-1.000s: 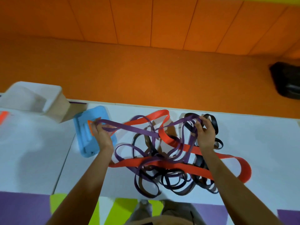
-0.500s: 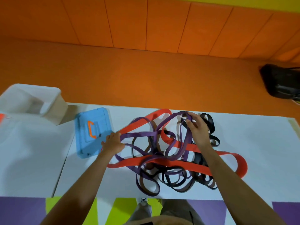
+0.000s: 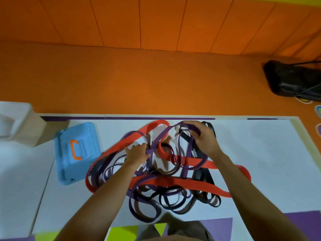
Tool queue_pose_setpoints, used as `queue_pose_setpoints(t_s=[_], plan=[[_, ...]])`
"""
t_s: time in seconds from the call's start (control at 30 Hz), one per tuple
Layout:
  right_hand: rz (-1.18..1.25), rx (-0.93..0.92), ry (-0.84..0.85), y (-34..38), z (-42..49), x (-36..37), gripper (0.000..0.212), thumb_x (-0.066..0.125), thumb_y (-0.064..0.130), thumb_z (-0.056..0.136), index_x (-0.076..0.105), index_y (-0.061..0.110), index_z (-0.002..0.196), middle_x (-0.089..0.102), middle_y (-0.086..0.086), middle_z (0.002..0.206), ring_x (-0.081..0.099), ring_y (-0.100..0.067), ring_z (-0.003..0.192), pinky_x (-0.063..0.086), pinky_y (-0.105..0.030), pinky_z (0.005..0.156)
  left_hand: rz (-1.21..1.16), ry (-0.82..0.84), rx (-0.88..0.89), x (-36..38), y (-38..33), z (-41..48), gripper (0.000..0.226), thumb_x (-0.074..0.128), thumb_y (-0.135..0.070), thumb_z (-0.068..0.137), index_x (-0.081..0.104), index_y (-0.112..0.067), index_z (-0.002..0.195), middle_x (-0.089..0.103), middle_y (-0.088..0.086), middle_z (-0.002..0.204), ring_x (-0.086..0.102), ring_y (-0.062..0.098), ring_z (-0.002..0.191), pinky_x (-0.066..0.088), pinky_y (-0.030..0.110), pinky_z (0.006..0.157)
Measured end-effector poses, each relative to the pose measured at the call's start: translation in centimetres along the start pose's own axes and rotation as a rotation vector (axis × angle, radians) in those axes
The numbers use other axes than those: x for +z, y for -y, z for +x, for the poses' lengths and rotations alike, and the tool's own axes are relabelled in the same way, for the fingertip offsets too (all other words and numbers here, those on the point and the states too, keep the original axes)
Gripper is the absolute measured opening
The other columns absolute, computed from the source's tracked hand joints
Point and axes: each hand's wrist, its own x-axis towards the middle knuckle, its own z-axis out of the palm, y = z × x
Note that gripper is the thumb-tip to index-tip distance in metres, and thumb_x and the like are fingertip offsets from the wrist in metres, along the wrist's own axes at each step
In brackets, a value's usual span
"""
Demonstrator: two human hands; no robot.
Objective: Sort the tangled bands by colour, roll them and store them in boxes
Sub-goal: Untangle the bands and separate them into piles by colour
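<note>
A tangle of long bands lies on the white table [image 3: 260, 153]: wide orange-red bands [image 3: 182, 184], narrower purple bands [image 3: 139, 211] and black bands [image 3: 205, 176], all looped through one another. My left hand [image 3: 137, 153] sits in the middle of the heap and grips a purple strand. My right hand [image 3: 203, 138] is at the far side of the heap, fingers curled over the top of a purple loop beside a black band. A light blue box [image 3: 78, 150] with an orange handle lies to the left of the heap.
A white open container [image 3: 15, 122] stands at the far left of the table. Beyond the table's far edge is an orange floor and wall, with a black bag [image 3: 293, 80] at the far right. My legs show below the table's near edge.
My left hand has moved right, from over the blue box into the middle of the heap, slackening the purple band. My right hand stays on the far purple loop. The heap has bunched together.
</note>
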Motion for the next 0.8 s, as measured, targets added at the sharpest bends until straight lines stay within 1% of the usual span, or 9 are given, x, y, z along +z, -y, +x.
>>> queue_pose_setpoints(t_s=[0.07, 0.13, 0.3, 0.37, 0.43, 0.5, 0.6, 0.7, 0.8], plan=[[-0.008, -0.018, -0.011, -0.8, 0.9, -0.5, 0.042, 0.06, 0.0, 0.102, 0.066, 0.025, 0.135, 0.066, 0.022, 0.122, 0.055, 0.021, 0.111, 0.038, -0.001, 0.096, -0.053, -0.046, 0.007, 0.3, 0.0, 0.4, 0.027, 0.057, -0.038, 0.107, 0.062, -0.013, 0.114, 0.07, 0.009, 0.113, 0.065, 0.032, 0.116, 0.045, 0.049, 0.106], [0.006, -0.014, -0.006, -1.5, 1.8, -0.9, 0.043, 0.06, 0.0, 0.103, 0.065, 0.026, 0.137, 0.069, 0.013, 0.128, 0.06, 0.009, 0.114, 0.043, -0.008, 0.099, -0.145, -0.073, 0.035, 0.2, 0.7, 0.3, 0.024, 0.058, -0.034, 0.107, 0.06, -0.013, 0.096, 0.067, 0.007, 0.095, 0.067, 0.032, 0.102, 0.05, 0.043, 0.09], [0.011, 0.028, -0.029, -2.6, 3.8, -0.6, 0.052, 0.057, -0.006, 0.1, 0.062, 0.028, 0.14, 0.067, 0.005, 0.137, 0.06, -0.008, 0.121, 0.05, -0.027, 0.103, -0.453, -0.18, 0.046, -1.1, 4.2, -1.8, 0.022, 0.066, -0.022, 0.1, 0.06, -0.016, 0.08, 0.061, 0.003, 0.073, 0.062, 0.028, 0.075, 0.049, 0.043, 0.069], [0.007, 0.049, -0.032, -2.6, 4.5, -0.2, 0.05, 0.056, -0.004, 0.102, 0.061, 0.028, 0.141, 0.065, 0.004, 0.139, 0.059, -0.016, 0.126, 0.05, -0.034, 0.103, -0.572, -0.263, 0.006, -1.4, 5.8, -3.5, 0.022, 0.07, -0.019, 0.096, 0.059, -0.02, 0.076, 0.059, 0.0, 0.067, 0.06, 0.019, 0.068, 0.047, 0.04, 0.066], [0.017, 0.067, -0.041, -2.6, 5.0, 0.1, 0.049, 0.056, -0.003, 0.103, 0.06, 0.027, 0.142, 0.064, 0.003, 0.139, 0.058, -0.019, 0.127, 0.05, -0.036, 0.102, -0.714, -0.317, -0.061, -1.6, 7.2, -5.0, 0.018, 0.07, -0.018, 0.093, 0.061, -0.018, 0.078, 0.061, 0.0, 0.068, 0.056, 0.007, 0.061, 0.044, 0.03, 0.062], [0.023, 0.065, -0.053, -2.4, 5.2, 0.3, 0.051, 0.057, -0.005, 0.103, 0.059, 0.025, 0.144, 0.062, 0.001, 0.142, 0.056, -0.02, 0.13, 0.05, -0.035, 0.104, -0.904, -0.395, -0.136, -2.2, 8.5, -6.3, 0.015, 0.067, -0.017, 0.092, 0.059, -0.015, 0.079, 0.061, 0.001, 0.069, 0.053, 0.006, 0.061, 0.044, 0.028, 0.062], [0.023, 0.047, -0.07, -1.8, 5.0, 0.5, 0.052, 0.054, -0.007, 0.103, 0.06, 0.022, 0.144, 0.061, 0.004, 0.142, 0.053, -0.01, 0.129, 0.048, -0.024, 0.102, -1.179, -0.559, -0.224, -3.5, 10.6, -8.2, 0.014, 0.06, -0.022, 0.09, 0.057, -0.011, 0.082, 0.064, 0.0, 0.073, 0.062, 0.009, 0.069, 0.05, 0.026, 0.066], [0.053, 0.019, -0.059, -1.0, 3.9, 1.0, 0.06, 0.045, -0.019, 0.098, 0.06, 0.016, 0.144, 0.065, 0.002, 0.136, 0.056, -0.011, 0.126, 0.047, -0.018, 0.104, -1.234, -0.706, -0.332, -4.3, 12.6, -9.8, 0.015, 0.057, -0.028, 0.088, 0.06, -0.015, 0.082, 0.068, 0.0, 0.078, 0.066, 0.013, 0.072, 0.048, 0.025, 0.063], [0.063, -0.004, -0.056, -0.3, 2.8, 1.6, 0.058, 0.045, -0.02, 0.096, 0.062, 0.013, 0.14, 0.067, -0.003, 0.133, 0.063, -0.017, 0.112, 0.049, -0.015, 0.094, -1.156, -0.737, -0.391, -3.8, 14.6, -10.7, 0.023, 0.054, -0.03, 0.082, 0.06, -0.008, 0.082, 0.067, 0.011, 0.078, 0.061, 0.025, 0.074, 0.046, 0.034, 0.066]])
